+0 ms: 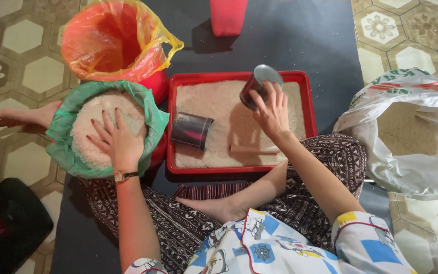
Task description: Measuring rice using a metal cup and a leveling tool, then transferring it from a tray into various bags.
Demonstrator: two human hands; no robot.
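A seated person's right hand (271, 112) grips a metal can (258, 85) over the far right part of a red tray (300, 77), fingers wrapped round its dark side; the can tilts, its long axis leaning far and to the right, with the shiny round end turned up toward the camera. A second can (192, 130) lies on its side in the tray's left half, long axis running left to right, half sunk in the pale, grainy rice (214, 109) that fills the tray almost to its straight raised rim. A small wooden stick (252, 150) rests on the rice near the tray's near edge. The left hand (119, 143), wearing a wristwatch (121, 176), lies flat with fingers spread on rice heaped in a round tub lined with a soft green bag (64, 132), just left of the tray. Beyond it stands a red bucket with a crinkled orange liner (112, 45), touching the tub. A white plastic sack (411, 147) of rice sags open at right, apart from the tray. All sit on a dark mat (305, 40) over patterned floor tiles, with bare mat beyond the tray
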